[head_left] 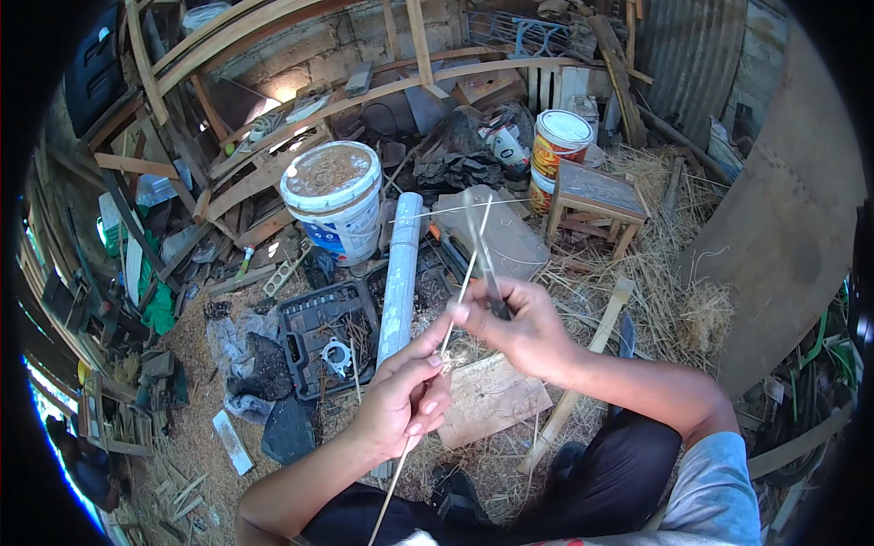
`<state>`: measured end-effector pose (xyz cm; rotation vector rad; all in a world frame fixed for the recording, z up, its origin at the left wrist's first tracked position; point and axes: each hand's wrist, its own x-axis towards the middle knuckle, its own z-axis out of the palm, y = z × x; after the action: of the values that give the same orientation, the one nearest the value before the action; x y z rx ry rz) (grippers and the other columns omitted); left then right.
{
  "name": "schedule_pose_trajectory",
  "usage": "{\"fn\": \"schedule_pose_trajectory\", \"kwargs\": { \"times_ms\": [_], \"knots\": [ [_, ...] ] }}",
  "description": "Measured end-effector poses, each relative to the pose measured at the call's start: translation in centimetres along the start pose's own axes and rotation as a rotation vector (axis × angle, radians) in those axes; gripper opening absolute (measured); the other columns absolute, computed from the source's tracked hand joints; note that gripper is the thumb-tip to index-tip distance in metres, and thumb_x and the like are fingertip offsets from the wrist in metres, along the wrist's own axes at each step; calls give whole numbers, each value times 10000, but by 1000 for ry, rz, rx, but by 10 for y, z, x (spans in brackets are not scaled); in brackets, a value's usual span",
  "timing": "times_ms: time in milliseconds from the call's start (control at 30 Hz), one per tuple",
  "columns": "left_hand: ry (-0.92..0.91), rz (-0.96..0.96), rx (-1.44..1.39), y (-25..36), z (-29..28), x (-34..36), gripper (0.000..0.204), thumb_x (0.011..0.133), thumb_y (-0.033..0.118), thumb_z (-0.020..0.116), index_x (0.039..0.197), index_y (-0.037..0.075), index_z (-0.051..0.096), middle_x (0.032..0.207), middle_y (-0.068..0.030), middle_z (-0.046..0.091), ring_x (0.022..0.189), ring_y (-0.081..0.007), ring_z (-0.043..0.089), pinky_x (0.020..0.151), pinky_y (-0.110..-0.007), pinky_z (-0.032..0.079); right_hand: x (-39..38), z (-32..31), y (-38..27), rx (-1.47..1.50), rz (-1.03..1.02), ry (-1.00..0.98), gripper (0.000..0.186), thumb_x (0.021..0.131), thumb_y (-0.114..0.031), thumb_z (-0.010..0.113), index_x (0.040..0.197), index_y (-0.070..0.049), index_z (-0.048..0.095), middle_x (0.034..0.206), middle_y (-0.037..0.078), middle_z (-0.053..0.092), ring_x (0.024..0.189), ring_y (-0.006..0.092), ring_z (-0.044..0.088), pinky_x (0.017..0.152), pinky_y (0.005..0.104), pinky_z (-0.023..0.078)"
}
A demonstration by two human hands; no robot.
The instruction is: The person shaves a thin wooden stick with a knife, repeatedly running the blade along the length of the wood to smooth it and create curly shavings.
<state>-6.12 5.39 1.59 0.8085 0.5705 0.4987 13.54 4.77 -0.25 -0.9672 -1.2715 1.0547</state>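
Note:
My left hand (403,400) is closed around a thin pale strip of wood or bamboo (390,496), which runs from above my lap up past my fingers. In my right hand (519,328) is a knife (488,273), its dark handle in the fist and its narrow blade pointing up and away. The blade crosses close to the upper part of the strip, and I cannot tell whether they touch. My right thumb and fingertips lie beside the strip, just above my left hand. The knife's tip is blurred.
A white bucket (364,218) and a long pale pipe (401,273) stand ahead. An opened black tool case (305,314) lies left of the pipe. A flat board (492,400) and a wooden slat (583,373) lie before me. A small stool (601,193) stands right amid shavings.

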Motion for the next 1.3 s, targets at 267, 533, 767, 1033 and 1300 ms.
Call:
{"fn": "schedule_pose_trajectory", "kwargs": {
  "times_ms": [267, 533, 767, 1033, 1300],
  "knots": [
    [0, -66, 144, -6, 2, -5, 578, 977, 113, 374, 1542, 141, 260, 551, 7, 394, 371, -61, 300, 353, -200, 287, 35, -63, 2, 315, 64, 245, 186, 909, -183, 698, 839, -50, 589, 698, -28, 542, 463, 21, 388, 420, 212, 285],
    [60, 36, 304, -7, 6, -8, 513, 997, 123, 422, 1492, 25, 335, 583, -31, 505, 391, -48, 370, 388, -186, 317, 27, -64, -4, 289, 88, 307, 263, 903, -285, 723, 869, -53, 602, 718, -31, 545, 497, 11, 416, 424, 210, 292],
    [84, 73, 312, -8, 2, -6, 453, 1017, 128, 433, 1462, 47, 408, 688, -33, 570, 423, -38, 397, 404, -180, 323, 8, -17, -2, -85, 53, -56, 283, 866, -312, 769, 861, -41, 686, 704, -52, 591, 656, 26, 525, 555, 202, 404],
    [102, 33, 307, -10, -7, -4, 455, 984, 78, 414, 1429, -14, 427, 681, -66, 588, 386, -50, 399, 388, -176, 323, 41, -68, 17, 213, 119, 215, 290, 923, -304, 702, 809, -42, 652, 682, -10, 581, 452, 18, 357, 421, 215, 250],
    [44, -25, 126, -2, -12, 2, 355, 993, 155, 458, 1285, -28, 542, 731, -73, 589, 404, -85, 443, 377, -202, 345, 41, -59, 7, 265, 108, 262, 387, 963, -367, 635, 1039, 12, 614, 815, 15, 572, 473, 15, 337, 430, 210, 258]
  ]
}}
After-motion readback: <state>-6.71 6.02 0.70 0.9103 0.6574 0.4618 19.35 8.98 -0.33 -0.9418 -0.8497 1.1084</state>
